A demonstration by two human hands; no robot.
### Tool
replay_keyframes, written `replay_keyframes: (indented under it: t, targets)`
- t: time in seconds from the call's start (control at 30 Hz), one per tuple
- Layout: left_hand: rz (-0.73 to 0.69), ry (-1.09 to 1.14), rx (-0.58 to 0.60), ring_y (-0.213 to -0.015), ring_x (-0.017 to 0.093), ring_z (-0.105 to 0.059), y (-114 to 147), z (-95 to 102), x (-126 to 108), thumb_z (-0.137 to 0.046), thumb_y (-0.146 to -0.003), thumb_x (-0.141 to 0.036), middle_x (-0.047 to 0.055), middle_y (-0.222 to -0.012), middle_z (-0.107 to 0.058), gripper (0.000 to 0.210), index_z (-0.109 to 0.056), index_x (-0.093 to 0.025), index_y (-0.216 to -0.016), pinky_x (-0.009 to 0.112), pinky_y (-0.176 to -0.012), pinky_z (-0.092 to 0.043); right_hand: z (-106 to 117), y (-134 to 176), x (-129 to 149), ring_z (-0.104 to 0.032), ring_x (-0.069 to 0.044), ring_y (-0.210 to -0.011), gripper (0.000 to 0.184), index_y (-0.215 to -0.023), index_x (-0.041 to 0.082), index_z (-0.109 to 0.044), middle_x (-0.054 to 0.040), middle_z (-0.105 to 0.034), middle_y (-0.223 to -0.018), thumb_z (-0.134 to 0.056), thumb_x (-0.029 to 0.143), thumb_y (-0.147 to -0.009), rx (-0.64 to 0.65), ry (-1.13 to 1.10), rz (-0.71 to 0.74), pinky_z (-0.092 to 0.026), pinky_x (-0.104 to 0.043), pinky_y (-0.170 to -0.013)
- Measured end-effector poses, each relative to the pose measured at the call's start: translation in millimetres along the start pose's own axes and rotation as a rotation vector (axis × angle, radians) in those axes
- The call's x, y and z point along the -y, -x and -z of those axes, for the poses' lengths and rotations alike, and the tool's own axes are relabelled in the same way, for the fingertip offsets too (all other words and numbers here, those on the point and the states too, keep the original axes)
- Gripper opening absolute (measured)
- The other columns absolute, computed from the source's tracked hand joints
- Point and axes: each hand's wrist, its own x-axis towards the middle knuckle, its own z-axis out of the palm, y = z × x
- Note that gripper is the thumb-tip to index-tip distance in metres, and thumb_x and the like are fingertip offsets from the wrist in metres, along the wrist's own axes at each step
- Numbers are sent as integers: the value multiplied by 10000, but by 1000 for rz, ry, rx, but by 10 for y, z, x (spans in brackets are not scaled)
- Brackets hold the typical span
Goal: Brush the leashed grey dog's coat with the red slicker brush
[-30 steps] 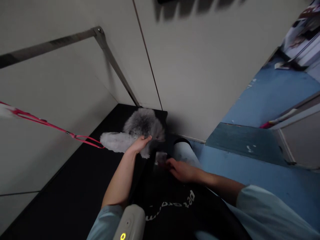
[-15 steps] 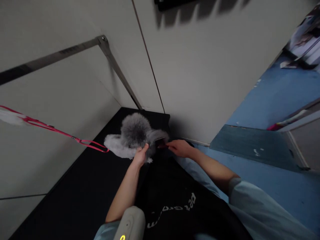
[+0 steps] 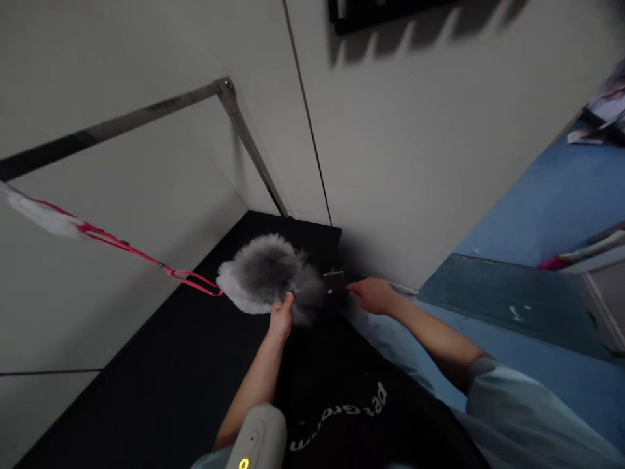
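A small fluffy grey and white dog (image 3: 266, 264) is on the black table (image 3: 180, 355); its coat is blurred and I cannot make out its face. My left hand (image 3: 282, 316) is closed on the dog's near side, thumb up, the other fingers mostly hidden in fur. To the right of the dog, my right hand (image 3: 375, 295) grips the thin reddish handle of a slicker brush (image 3: 334, 282). The flat, rectangular brush head is just off the fluffed grey fur. A red loop leash (image 3: 195, 282) reaches the dog's white left end.
A metal grooming arm (image 3: 251, 150) rises from the table's back edge and extends left, with the leash hanging from it. Pale wall panels (image 3: 390, 150) stand close behind. A black rack (image 3: 385, 14) is mounted above. Blue floor (image 3: 508, 215) lies to the right.
The brush has moved right, out of the grey fur, and its head now shows. The fur beside my left hand has swung down and blurred. The view has shifted slightly.
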Motion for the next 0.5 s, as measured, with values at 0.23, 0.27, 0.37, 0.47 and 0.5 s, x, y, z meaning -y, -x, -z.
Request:
replay_keyframes:
  t: [0.23, 0.27, 0.37, 0.47, 0.5]
  targets:
    - [76, -93, 33, -808, 322, -766, 18, 46, 12, -878, -631, -533, 80, -668, -744, 424, -716, -161, -754, 374, -706, -615, 6, -33, 238, -718, -263, -1108, 372, -1278, 281, -722, -64, -773, -1197, -473, 286, -1002, -89, -151, 239, -531, -348, -924]
    - [67, -93, 23, -820, 322, -765, 32, 47, 23, -873, -642, -528, 77, -668, -741, 413, -712, -164, -753, 376, -716, -616, 13, -61, 238, -721, -270, -1100, 370, -1264, 276, -730, -70, -775, -1190, -467, 286, -1004, -64, -133, 215, -535, -352, -910]
    - [-11, -60, -61, -890, 328, -760, 75, 29, 33, -868, -654, -523, 72, -691, -744, 407, -712, -172, -787, 397, -790, -616, 56, -58, 165, -743, -317, -1022, 362, -1149, 200, -780, -149, -789, -1092, -454, 259, -1002, 8, 8, 23, -544, -387, -848]
    - [-42, -33, -67, -858, 308, -756, 91, 3, 13, -874, -643, -528, 58, -709, -748, 425, -725, -178, -834, 392, -797, -611, 64, 15, 182, -749, -323, -991, 356, -1114, 177, -791, -178, -792, -1037, -460, 245, -1000, -27, 26, -46, -541, -383, -841]
    - [-22, -42, -40, -811, 296, -751, 90, -2, 7, -876, -639, -529, 54, -694, -742, 427, -728, -175, -826, 382, -768, -608, 43, 28, 222, -744, -309, -1018, 356, -1160, 204, -777, -153, -793, -1070, -462, 260, -1005, -53, -20, 6, -537, -371, -861]
